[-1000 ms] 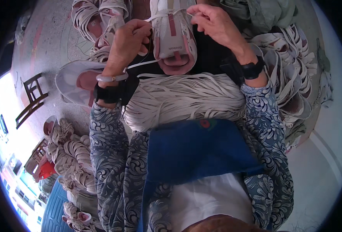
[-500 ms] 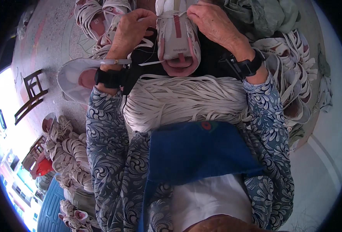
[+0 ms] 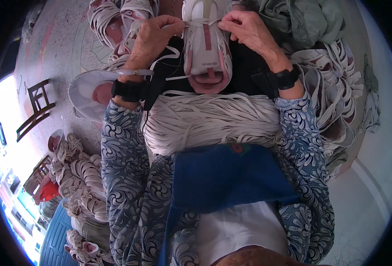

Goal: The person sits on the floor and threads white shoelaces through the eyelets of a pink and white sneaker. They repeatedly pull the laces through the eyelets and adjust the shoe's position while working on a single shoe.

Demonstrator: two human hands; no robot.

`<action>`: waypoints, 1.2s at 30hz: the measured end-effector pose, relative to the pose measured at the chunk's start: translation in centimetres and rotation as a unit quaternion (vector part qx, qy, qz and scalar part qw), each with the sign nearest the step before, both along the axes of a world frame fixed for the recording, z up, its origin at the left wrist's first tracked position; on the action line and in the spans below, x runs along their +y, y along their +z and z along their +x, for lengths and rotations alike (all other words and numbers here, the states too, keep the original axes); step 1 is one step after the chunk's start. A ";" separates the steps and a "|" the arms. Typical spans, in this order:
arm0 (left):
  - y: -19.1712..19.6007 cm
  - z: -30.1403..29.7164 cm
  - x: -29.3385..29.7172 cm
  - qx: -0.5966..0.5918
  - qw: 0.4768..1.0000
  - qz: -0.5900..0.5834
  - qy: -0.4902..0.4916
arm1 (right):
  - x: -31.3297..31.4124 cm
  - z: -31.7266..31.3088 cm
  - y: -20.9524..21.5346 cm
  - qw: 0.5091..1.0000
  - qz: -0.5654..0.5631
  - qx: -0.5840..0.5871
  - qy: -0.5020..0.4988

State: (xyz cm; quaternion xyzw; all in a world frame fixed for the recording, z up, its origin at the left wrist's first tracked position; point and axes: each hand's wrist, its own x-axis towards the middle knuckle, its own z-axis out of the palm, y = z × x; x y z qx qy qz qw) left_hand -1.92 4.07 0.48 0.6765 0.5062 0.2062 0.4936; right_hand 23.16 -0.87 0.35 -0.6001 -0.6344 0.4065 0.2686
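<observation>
Shoe [image 3: 204, 60]: a single white-and-pink piece, just beyond the bundle of laces [image 3: 213, 122], over dark cloth, between the two hands, collar toward the wearer. From where I stand, a white lace [image 3: 201, 23] crosses the tongue toward the toe; between that crossing and the collar I find none. On that showing I judge the lacing partly done, with the stretch nearer the collar left bare.

Grip: the left hand [image 3: 156, 37] has thumb and fingers pinched, apparently on the lace at the shoe's left edge; the right hand [image 3: 251, 33] is pinched likewise at the right edge (its fingertips cover the exact hold, so I cannot tell how firm).

Count: one shoe between the hands, one bundle, two black wristbands [image 3: 129, 91], one bracelet [image 3: 136, 72] at the left wrist, one wooden chair [image 3: 36, 108]. Shoes lie heaped at right [image 3: 337, 84] and lower left [image 3: 85, 175]; they overlap too much to number. One grey-green sheet [image 3: 302, 22] lies beyond the right hand.
</observation>
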 end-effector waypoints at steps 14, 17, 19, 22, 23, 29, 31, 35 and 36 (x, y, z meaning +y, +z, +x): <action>-0.1 0.4 1.6 0.046 0.994 0.074 -0.066 | -0.2 -0.7 -1.5 0.996 0.076 -0.020 -0.030; 1.2 1.0 1.6 0.094 0.991 0.061 -0.080 | -0.1 -0.4 -1.9 0.995 0.089 -0.023 -0.033; -0.2 0.5 2.1 0.073 0.974 0.184 -0.108 | -0.1 -0.8 -2.0 0.994 0.100 -0.017 -0.034; 0.2 1.0 2.1 0.114 0.948 0.270 -0.123 | -0.6 -1.5 -1.7 0.980 0.171 -0.080 -0.059; 0.6 1.3 1.9 0.140 0.941 0.282 -0.124 | -0.7 -1.9 -1.6 0.974 0.196 -0.097 -0.060; -0.6 1.9 -0.1 0.052 0.995 0.077 0.028 | -0.8 -2.7 -2.2 0.948 0.274 -0.152 -0.059; -1.0 2.1 -0.6 0.092 0.968 0.233 0.001 | -1.1 -2.7 -2.3 0.938 0.304 -0.157 -0.057; -1.7 1.9 -0.9 0.005 0.969 0.248 0.014 | -2.8 -2.7 -1.2 0.950 0.289 -0.091 -0.074; -1.7 2.1 -1.1 -0.014 0.979 0.198 0.042 | -3.2 -2.7 -0.8 0.946 0.294 -0.121 -0.060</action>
